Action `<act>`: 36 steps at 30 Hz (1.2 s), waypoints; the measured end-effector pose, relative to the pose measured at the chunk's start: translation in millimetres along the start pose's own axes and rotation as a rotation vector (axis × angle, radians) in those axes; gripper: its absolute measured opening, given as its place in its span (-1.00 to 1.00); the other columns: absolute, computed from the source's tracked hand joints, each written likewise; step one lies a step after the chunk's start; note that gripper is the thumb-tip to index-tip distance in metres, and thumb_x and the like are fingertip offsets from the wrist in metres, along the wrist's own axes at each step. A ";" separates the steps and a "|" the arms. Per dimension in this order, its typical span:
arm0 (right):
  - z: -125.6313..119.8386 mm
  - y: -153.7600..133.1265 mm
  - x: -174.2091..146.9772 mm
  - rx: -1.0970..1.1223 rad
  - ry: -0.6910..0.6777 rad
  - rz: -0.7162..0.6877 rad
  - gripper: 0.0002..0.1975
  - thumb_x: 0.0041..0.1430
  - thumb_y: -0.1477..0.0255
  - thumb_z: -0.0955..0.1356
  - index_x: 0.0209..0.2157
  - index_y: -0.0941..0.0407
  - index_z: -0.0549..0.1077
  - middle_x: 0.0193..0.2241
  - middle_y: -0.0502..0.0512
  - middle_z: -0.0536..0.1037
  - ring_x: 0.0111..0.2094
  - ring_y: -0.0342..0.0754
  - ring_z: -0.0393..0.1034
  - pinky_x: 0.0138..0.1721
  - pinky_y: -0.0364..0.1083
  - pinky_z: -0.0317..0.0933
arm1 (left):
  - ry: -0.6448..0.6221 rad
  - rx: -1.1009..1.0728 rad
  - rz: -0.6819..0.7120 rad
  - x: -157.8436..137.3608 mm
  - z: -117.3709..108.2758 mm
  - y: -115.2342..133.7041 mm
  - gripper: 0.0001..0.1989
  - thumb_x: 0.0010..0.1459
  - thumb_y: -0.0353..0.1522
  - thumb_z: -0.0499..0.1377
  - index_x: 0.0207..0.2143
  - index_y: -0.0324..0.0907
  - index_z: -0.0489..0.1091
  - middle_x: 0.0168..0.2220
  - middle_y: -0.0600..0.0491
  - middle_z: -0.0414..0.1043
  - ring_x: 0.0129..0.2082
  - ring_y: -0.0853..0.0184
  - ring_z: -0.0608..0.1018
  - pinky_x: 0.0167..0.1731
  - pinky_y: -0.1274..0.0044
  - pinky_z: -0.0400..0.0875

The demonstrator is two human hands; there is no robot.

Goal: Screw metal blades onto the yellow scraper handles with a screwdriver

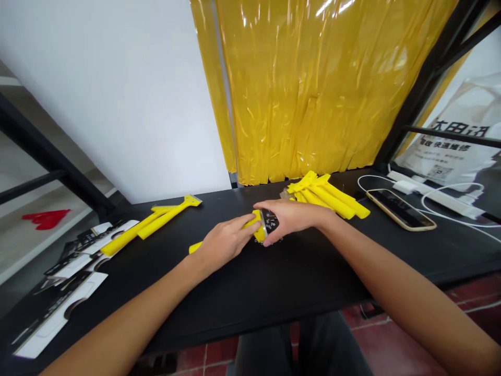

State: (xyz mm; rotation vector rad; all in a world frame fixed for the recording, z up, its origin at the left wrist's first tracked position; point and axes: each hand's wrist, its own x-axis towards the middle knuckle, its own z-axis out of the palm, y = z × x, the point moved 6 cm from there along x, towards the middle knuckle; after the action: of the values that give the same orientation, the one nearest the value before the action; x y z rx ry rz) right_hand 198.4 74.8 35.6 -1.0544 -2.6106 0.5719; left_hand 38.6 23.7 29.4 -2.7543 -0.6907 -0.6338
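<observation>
A yellow scraper (259, 232) with a metal blade edge lies low over the black tabletop, between my hands. My left hand (225, 240) is closed over its handle, and the handle's end sticks out behind my wrist side. On the right, my right hand (287, 215) curves its thumb and fingers around the blade end, gripping it from both sides. White markings on black show between that thumb and the fingers; I cannot tell whether they belong to the table or a separate piece. Behind my right hand lies a pile of yellow scrapers (329, 196).
Yellow scrapers (160, 219) lie at the left beside black-and-white card sleeves (62, 308). At the right are a phone (401, 209), a power strip (438, 194) with white cables, and a white bag (454, 130). A yellow plastic curtain (313, 94) hangs behind the black table (250, 292).
</observation>
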 end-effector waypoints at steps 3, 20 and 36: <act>2.2 -6.6 0.9 0.006 0.024 -0.056 0.01 -0.14 -0.02 0.52 0.31 0.02 0.19 0.21 0.22 0.37 0.16 0.22 0.33 0.10 0.08 0.25 | -0.010 -0.012 -0.035 -0.2 0.2 -1.4 -0.68 0.34 -0.45 0.05 0.12 -0.16 0.36 0.15 -0.16 0.41 0.04 0.15 0.56 -0.08 0.33 0.55; -0.6 -23.3 -1.5 -0.032 0.133 -0.146 -0.11 -0.01 0.08 0.48 0.31 -0.02 0.13 0.21 0.19 0.34 0.07 0.17 0.41 0.05 0.05 0.29 | -0.083 -0.056 -0.232 -3.5 3.7 -14.6 -0.78 0.28 -0.46 0.10 -0.02 -0.14 0.29 0.11 -0.09 0.33 -0.17 0.20 0.58 -0.22 0.34 0.54; 3.8 -29.4 -1.8 -0.122 0.105 -0.120 -0.14 0.02 0.14 0.47 0.30 -0.04 0.11 0.21 0.18 0.32 -0.01 0.17 0.45 -0.07 0.05 0.33 | -0.106 -0.013 -0.167 -4.0 5.4 -13.1 -0.84 0.29 -0.46 0.05 -0.10 -0.14 0.32 0.01 -0.08 0.34 -0.21 0.23 0.56 -0.26 0.37 0.52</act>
State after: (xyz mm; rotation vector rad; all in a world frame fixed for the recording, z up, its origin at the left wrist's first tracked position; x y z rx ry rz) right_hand 180.6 53.2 45.4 -0.9269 -2.6220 0.3254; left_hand 30.8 35.2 24.3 -2.7787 -0.9514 -0.5285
